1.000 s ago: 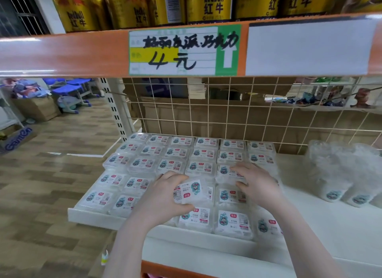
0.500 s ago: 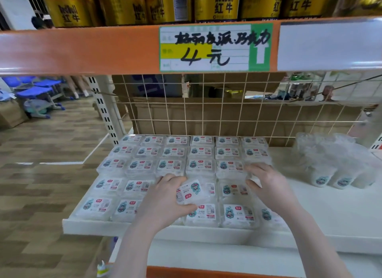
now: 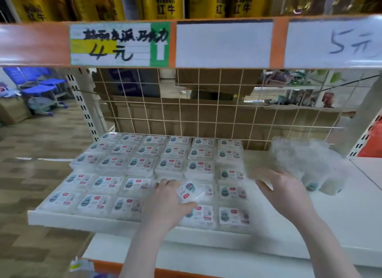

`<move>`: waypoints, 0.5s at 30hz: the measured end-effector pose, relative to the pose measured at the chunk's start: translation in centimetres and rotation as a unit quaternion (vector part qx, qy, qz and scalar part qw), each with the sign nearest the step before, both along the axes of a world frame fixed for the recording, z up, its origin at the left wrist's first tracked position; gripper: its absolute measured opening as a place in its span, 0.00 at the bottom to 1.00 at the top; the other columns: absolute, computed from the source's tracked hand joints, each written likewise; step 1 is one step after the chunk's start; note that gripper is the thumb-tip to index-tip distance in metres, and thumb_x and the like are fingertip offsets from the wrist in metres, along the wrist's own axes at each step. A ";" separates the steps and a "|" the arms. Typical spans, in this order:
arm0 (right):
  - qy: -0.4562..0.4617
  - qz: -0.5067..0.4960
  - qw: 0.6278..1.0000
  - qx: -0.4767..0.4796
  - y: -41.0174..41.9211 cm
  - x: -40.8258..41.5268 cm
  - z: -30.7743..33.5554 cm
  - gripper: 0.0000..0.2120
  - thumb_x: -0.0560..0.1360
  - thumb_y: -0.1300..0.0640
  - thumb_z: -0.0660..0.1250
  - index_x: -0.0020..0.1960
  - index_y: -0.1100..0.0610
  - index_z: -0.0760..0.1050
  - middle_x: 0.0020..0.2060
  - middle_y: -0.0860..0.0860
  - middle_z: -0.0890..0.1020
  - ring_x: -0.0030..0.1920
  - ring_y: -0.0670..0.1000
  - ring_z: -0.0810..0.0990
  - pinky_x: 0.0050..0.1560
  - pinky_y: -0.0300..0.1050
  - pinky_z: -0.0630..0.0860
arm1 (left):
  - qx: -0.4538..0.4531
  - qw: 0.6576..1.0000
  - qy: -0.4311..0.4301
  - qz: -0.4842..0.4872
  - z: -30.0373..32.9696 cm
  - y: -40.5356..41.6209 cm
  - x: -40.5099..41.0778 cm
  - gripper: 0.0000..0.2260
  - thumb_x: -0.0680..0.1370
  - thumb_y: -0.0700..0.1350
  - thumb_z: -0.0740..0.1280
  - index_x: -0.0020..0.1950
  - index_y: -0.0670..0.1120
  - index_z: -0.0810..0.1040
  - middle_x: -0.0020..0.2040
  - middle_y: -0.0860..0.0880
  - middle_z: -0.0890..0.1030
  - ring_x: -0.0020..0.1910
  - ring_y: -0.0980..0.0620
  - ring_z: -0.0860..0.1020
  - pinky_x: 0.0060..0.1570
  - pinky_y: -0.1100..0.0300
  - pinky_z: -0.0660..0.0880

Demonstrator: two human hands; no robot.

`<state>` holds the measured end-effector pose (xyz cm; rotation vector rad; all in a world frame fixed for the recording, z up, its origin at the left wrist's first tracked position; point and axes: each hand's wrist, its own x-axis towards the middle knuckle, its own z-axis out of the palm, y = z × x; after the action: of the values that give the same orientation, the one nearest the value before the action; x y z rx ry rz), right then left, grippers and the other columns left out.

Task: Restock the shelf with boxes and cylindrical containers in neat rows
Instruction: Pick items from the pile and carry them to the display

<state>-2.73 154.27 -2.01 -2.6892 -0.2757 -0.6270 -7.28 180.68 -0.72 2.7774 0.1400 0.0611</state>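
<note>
Several small clear plastic boxes with white labels (image 3: pixel 142 164) lie in neat rows on the white shelf (image 3: pixel 341 215). My left hand (image 3: pixel 167 203) grips one of these boxes (image 3: pixel 191 192), tilted, above the front rows. My right hand (image 3: pixel 283 193) hovers with fingers spread just right of the rows, empty, beside a plastic-wrapped bundle of cylindrical containers (image 3: pixel 306 164) standing on the shelf.
A wire grid back panel (image 3: pixel 206 112) closes the shelf's rear. Above runs an orange shelf edge with price tags (image 3: pixel 119 44) and gold cans (image 3: pixel 163 2). Wood floor and blue chairs (image 3: pixel 39 85) lie to the left.
My right hand has lifted off the boxes and shifted right toward the wrapped containers. My left hand still holds its box. The camera has turned right.
</note>
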 end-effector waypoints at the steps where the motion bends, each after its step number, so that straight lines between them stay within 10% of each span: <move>1: -0.001 0.012 1.000 -0.007 -1.4 0.3 0.4 0.06 0.68 0.63 0.71 0.45 0.56 0.82 0.39 0.54 0.81 0.41 0.60 0.79 0.33 0.51 0.77 | -0.002 1.000 -0.004 0.022 0.1 -1.7 0.0 0.28 0.69 0.63 0.67 0.65 0.53 0.70 0.61 0.52 0.72 0.61 0.51 0.70 0.51 0.58 0.69; 15: -0.081 0.121 0.989 0.003 -11.5 3.9 2.3 0.16 0.65 0.64 0.76 0.51 0.56 0.82 0.45 0.53 0.83 0.42 0.57 0.82 0.37 0.44 0.74 | 0.028 0.975 0.030 0.217 -0.2 -15.0 1.9 0.30 0.71 0.68 0.63 0.63 0.47 0.70 0.59 0.47 0.73 0.57 0.47 0.74 0.46 0.56 0.73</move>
<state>1.21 142.78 0.31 -2.5470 -0.6326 -0.7688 -5.38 165.69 -0.88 2.7529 0.7681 0.0930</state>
